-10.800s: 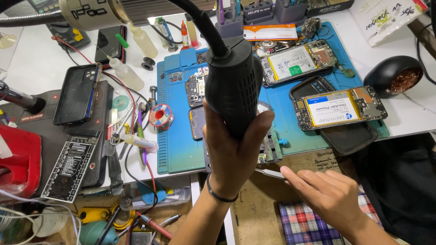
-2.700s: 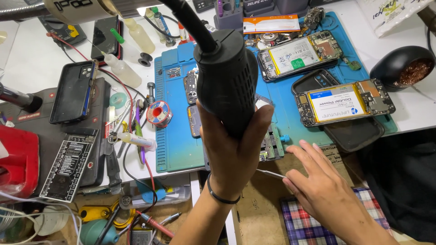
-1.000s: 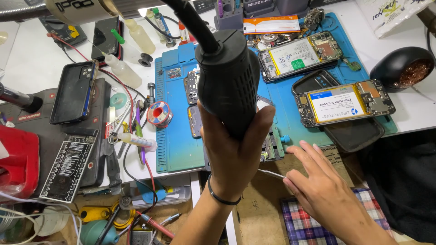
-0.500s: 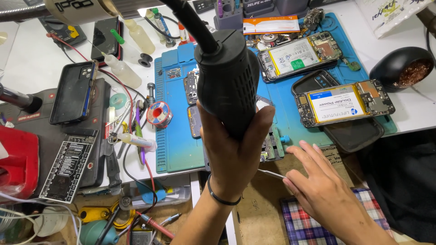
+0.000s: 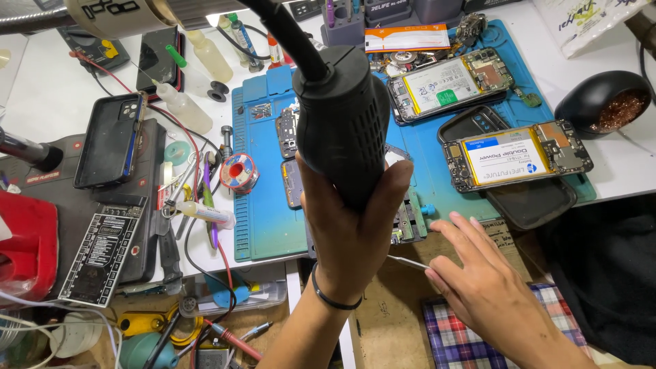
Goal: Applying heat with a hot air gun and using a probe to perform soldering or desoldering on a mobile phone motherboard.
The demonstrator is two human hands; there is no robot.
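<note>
So, closest to the camera there's a red, blue and white plaid cloth (image 5: 478, 335) at the bottom right, and the person's right hand (image 5: 492, 287) sits just above it on the brown cardboard-coloured bench edge (image 5: 383, 307). That hand is pinching a thin silver metal tweezer (image 5: 408, 262) between thumb and fingers, the tip pointing left toward the other wrist.

The left hand (image 5: 352, 232), with a thin black band round the wrist, is clamped tight around the handle of a chunky black plastic hot air gun (image 5: 342, 116). The gun is held up over the middle of the blue silicone repair mat (image 5: 263, 205), its thick black cable running off the top of the frame. It covers whatever sits right underneath, so the nozzle can't be seen. A small grey metal board clamp (image 5: 410, 219) peeks out just right of the thumb.

On the mat to the left is a little red spool of solder wire (image 5: 239, 172). Further right, two opened phones lie face down with their batteries showing: one with a yellow-and-blue battery label (image 5: 516, 156), and behind it one with a white battery label (image 5: 447, 82).

Off the mat on the left, a black phone with a blue rim (image 5: 109, 140) rests on a dark grey pad. A black rounded bowl holding coppery brass wool (image 5: 605, 102) sits far right on the white table (image 5: 41, 89).
</note>
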